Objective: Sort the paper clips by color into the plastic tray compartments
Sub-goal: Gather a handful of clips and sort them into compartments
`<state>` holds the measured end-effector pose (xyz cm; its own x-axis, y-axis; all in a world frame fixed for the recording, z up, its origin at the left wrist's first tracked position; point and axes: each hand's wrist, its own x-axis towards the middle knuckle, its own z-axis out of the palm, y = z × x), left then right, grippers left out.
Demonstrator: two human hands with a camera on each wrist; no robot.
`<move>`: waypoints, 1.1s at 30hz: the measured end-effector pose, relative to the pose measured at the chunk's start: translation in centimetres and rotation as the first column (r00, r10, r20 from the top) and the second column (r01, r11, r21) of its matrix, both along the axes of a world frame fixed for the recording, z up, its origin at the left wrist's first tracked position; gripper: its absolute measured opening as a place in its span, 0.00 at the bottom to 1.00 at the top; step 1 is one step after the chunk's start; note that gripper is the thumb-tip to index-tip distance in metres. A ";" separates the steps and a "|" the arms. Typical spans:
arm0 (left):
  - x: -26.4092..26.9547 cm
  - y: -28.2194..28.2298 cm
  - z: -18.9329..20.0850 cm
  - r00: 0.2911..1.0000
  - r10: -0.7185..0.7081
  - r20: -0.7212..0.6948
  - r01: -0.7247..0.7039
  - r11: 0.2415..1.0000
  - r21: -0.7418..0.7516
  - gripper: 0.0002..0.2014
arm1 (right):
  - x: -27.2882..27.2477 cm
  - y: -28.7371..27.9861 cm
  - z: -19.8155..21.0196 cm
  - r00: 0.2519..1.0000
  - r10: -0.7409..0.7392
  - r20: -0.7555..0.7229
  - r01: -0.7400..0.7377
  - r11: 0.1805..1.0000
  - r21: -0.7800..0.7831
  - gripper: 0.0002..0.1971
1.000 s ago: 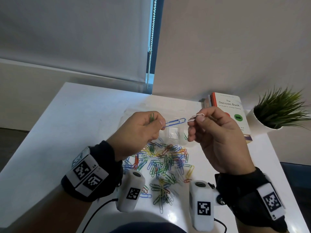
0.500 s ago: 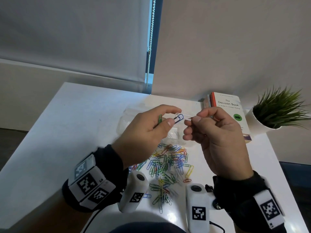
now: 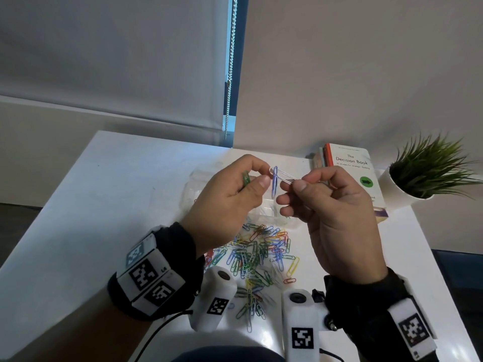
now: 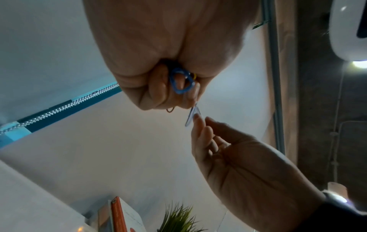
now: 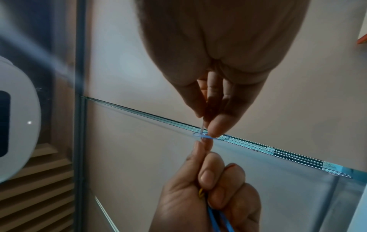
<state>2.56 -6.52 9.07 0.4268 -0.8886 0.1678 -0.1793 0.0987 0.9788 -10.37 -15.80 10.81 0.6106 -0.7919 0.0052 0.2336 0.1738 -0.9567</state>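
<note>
At frame centre my left hand (image 3: 230, 202) pinches the blue clip (image 3: 274, 182), my right hand (image 3: 337, 205) the white clip (image 3: 285, 176); I judge they're linked, so I hold both up above the pile (image 3: 258, 259) to unhook them.

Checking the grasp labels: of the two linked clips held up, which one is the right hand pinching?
The white paper clip; right hand pinches it, while the blue paper clip hangs by the left hand.

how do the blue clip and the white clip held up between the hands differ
The blue paper clip is coloured and hangs nearly upright; the white paper clip is pale and lies slanted towards the right hand. The blue one sits at the left hand fingertips, while the right hand pinches the white one's far end. Both are raised above the table, crossing at their top ends, apparently linked.
</note>
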 end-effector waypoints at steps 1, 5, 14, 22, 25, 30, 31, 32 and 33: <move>-0.1 0.0 0.1 1.000 -0.001 0.001 0.001 1.000 -0.012 0.06 | 0.1 0.1 -0.1 1.000 -0.004 0.006 0.004 1.000 -0.005 0.07; -0.8 -0.3 0.1 0.990 0.102 0.099 -0.097 0.994 -0.050 0.07 | 0.3 0.5 -0.3 1.000 -0.029 0.007 0.029 0.999 -0.035 0.07; -0.6 -0.4 0.4 0.947 0.255 0.194 -0.237 0.965 -0.113 0.12 | -0.3 0.5 0.5 0.979 0.169 -0.113 -0.170 0.985 -0.002 0.06; -1.0 -0.4 0.1 0.861 0.386 0.331 -0.297 0.910 -0.289 0.11 | 0.2 1.3 0.9 0.979 0.206 0.012 -0.205 0.967 0.150 0.05; -0.9 -0.5 -0.2 0.806 0.429 0.408 -0.301 0.891 -0.341 0.11 | 0.5 1.6 0.8 0.980 0.199 0.022 -0.200 0.969 0.145 0.07; -1.1 -0.8 -1.3 0.799 0.314 0.513 -0.150 0.930 -0.336 0.14 | 1.0 1.3 0.9 0.985 0.165 0.045 -0.170 0.976 0.137 0.08; -1.1 -0.8 -1.5 0.812 0.281 0.512 -0.125 0.940 -0.316 0.15 | 1.1 1.1 0.9 0.986 0.164 0.041 -0.168 0.976 0.139 0.08; -1.0 -0.8 -1.6 0.817 0.273 0.508 -0.129 0.945 -0.300 0.15 | 1.2 0.8 1.0 0.985 0.168 0.028 -0.171 0.976 0.137 0.08; -0.8 -0.8 -1.7 0.817 0.277 0.506 -0.145 0.947 -0.285 0.14 | 1.2 0.6 1.0 0.984 0.177 0.004 -0.176 0.976 0.128 0.08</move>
